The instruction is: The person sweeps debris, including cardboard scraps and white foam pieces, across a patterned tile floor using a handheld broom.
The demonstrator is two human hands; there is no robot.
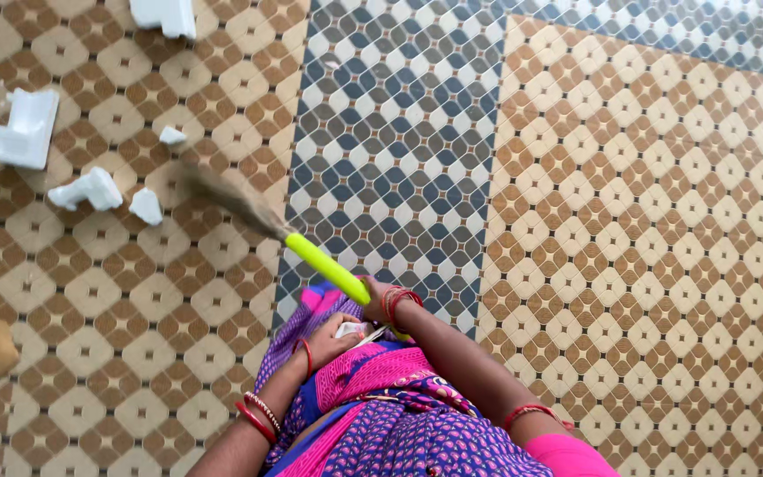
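Right hand (380, 305) grips yellow-green-handled broom (311, 252), bristles blurred.

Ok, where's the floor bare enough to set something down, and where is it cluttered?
Bare: the brown-and-cream tiled panel right of the grey tile band; the band too. Crowded: upper left, where white foam pieces lie beyond the yellow-handled grass broom.

Foam pieces (90, 188) lie on the floor (646, 230) left of the broom (275, 231), beyond its bristles.
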